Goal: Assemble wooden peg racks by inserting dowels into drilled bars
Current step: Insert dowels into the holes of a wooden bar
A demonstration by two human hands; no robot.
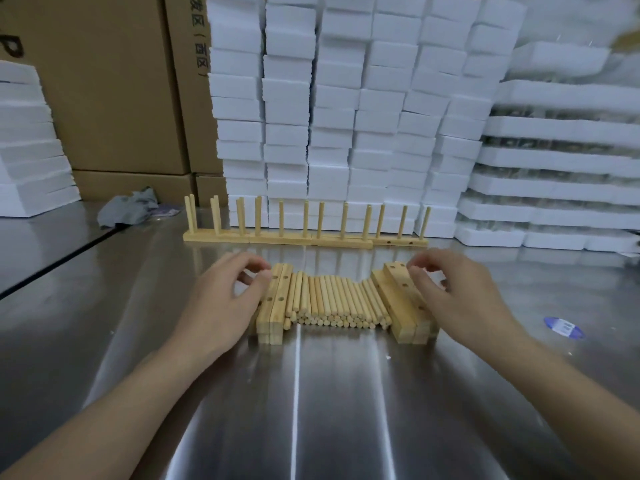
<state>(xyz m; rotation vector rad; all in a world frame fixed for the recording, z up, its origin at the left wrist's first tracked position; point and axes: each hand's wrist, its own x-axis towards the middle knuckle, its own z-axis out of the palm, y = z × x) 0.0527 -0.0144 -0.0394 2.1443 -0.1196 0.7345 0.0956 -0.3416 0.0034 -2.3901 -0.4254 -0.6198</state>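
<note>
Shiny steel desk (318,393) runs under both my forearms. Beyond the hands, stacked white foam blocks (346,109) rise, with brown cardboard boxes (114,91) beyond the left one. Just past my fingertips stands a row of pale wooden peg racks (304,237), pegs upright. Between the hands lies a pile of loose wooden dowels (332,299), flanked by stacks of drilled wooden bars (403,303). My left hand (225,299) and right hand (460,299) are apart, curled fingers touching the stacks; whether they grip, I cannot tell.
</note>
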